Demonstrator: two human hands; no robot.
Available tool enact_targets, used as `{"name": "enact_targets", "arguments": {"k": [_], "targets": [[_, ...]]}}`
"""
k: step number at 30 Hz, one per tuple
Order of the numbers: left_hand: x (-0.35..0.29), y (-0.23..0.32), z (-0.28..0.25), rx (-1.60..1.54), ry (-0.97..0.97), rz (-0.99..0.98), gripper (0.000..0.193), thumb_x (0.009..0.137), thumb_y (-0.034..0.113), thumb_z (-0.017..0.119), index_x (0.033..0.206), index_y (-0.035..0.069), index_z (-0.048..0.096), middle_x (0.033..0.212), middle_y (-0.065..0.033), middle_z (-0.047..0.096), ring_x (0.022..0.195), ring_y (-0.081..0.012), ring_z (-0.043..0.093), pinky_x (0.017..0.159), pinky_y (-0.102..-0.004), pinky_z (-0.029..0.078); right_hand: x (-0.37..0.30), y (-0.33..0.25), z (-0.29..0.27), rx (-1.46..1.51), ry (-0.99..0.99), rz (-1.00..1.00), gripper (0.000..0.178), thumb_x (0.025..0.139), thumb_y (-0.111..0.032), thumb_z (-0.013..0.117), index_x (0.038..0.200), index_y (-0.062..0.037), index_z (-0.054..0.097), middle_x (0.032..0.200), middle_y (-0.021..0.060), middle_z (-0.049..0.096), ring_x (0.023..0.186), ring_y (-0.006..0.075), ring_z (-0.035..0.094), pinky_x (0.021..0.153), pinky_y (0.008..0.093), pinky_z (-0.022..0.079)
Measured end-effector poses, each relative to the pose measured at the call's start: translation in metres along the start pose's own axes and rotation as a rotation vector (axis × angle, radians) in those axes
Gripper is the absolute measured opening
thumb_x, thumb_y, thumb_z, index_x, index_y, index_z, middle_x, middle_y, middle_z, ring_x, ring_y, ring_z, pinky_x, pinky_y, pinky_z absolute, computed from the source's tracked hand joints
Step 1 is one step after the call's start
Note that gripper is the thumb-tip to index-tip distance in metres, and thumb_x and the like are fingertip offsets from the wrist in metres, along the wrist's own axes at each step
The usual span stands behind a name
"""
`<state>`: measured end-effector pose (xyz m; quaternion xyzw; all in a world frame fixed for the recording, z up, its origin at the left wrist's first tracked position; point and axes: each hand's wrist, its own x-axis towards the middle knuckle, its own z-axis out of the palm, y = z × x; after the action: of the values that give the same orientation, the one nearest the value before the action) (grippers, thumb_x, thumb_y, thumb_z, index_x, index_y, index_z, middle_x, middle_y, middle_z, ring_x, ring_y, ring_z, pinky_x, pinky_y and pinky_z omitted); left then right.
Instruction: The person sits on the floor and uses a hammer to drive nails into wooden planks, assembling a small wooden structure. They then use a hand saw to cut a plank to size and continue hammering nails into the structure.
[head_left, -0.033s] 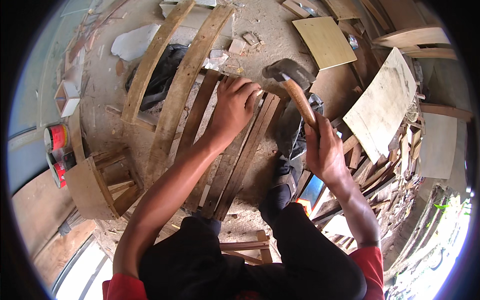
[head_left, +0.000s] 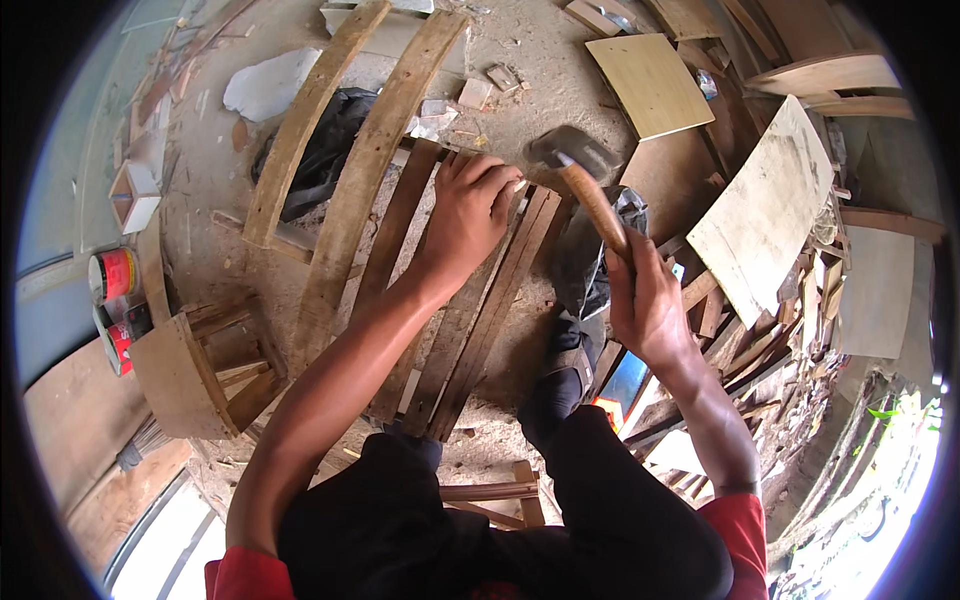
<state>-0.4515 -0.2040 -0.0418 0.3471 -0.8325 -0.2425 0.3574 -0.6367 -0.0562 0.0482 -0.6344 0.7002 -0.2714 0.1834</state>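
My right hand [head_left: 655, 305] grips the wooden handle of a hammer [head_left: 597, 205]. Its dark head, smeared by motion, is raised to the right of a slatted wooden frame [head_left: 500, 290]. At the far end of that frame, my left hand [head_left: 470, 215] rests on the slats with its fingers curled and pinched together. Something small and pale shows at its fingertips, too small to name. The frame's slats run from near my feet away from me, and my left forearm hides part of them.
Two long planks [head_left: 385, 130] lie left of the frame over a black plastic bag [head_left: 325, 150]. A small wooden box frame [head_left: 205, 365] and red tins [head_left: 115, 275] stand at left. Plywood sheets [head_left: 765, 210] and scrap wood [head_left: 740, 350] crowd the right side.
The hammer's head has shifted slightly and looks more blurred, with the right hand tilting a little. My left hand and the slatted frame have stayed put.
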Motion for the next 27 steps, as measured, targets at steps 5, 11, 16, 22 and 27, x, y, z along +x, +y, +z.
{"name": "enact_targets", "arguments": {"k": [5,11,16,22,27], "targets": [[0.003,0.001,0.004,0.007,0.053,0.032,0.014,0.084,-0.003,0.069,0.097,0.002,0.067,0.097,-0.0106,0.063,0.093,-0.0314,0.059,0.083,-0.043,0.047,-0.001,0.01,0.002,-0.044,-0.005,0.016,0.031,0.097,-0.011,0.06,0.124,0.0009,0.049,0.097,0.0263,0.065,0.081,0.0477,0.066,0.064,0.0511,0.053],[0.003,0.0,0.002,0.022,0.01,0.024,0.014,0.084,-0.002,0.07,0.096,0.002,0.067,0.097,-0.0107,0.064,0.094,-0.0316,0.06,0.084,-0.0427,0.047,-0.003,0.011,0.008,-0.002,-0.012,-0.005,0.032,0.097,-0.012,0.061,0.124,0.0015,0.05,0.098,0.0264,0.065,0.08,0.0471,0.066,0.062,0.0517,0.053],[0.003,0.002,0.002,0.006,0.021,0.018,0.012,0.084,0.0,0.07,0.095,0.003,0.067,0.094,-0.01,0.063,0.092,-0.0297,0.059,0.085,-0.0428,0.046,-0.009,0.006,0.008,0.038,0.031,-0.006,0.032,0.097,-0.012,0.061,0.124,0.0015,0.051,0.098,0.0263,0.065,0.08,0.0477,0.066,0.063,0.0511,0.053],[0.001,-0.002,0.003,0.016,-0.019,0.0,0.012,0.085,0.001,0.069,0.097,0.005,0.067,0.096,-0.0075,0.063,0.097,-0.026,0.06,0.094,-0.0431,0.043,-0.004,0.009,0.012,0.087,-0.055,0.074,0.027,0.098,-0.011,0.06,0.119,0.002,0.051,0.088,0.0269,0.064,0.078,0.0452,0.067,0.062,0.0495,0.052],[0.001,-0.003,-0.005,-0.058,-0.01,0.008,0.026,0.083,-0.005,0.066,0.108,0.001,0.067,0.106,-0.0137,0.064,0.107,-0.0338,0.058,0.094,-0.0442,0.046,-0.011,-0.013,-0.005,0.197,-0.065,0.223,0.029,0.096,-0.006,0.061,0.122,0.0034,0.05,0.079,0.0206,0.064,0.072,0.0332,0.069,0.061,0.0402,0.051]]}}
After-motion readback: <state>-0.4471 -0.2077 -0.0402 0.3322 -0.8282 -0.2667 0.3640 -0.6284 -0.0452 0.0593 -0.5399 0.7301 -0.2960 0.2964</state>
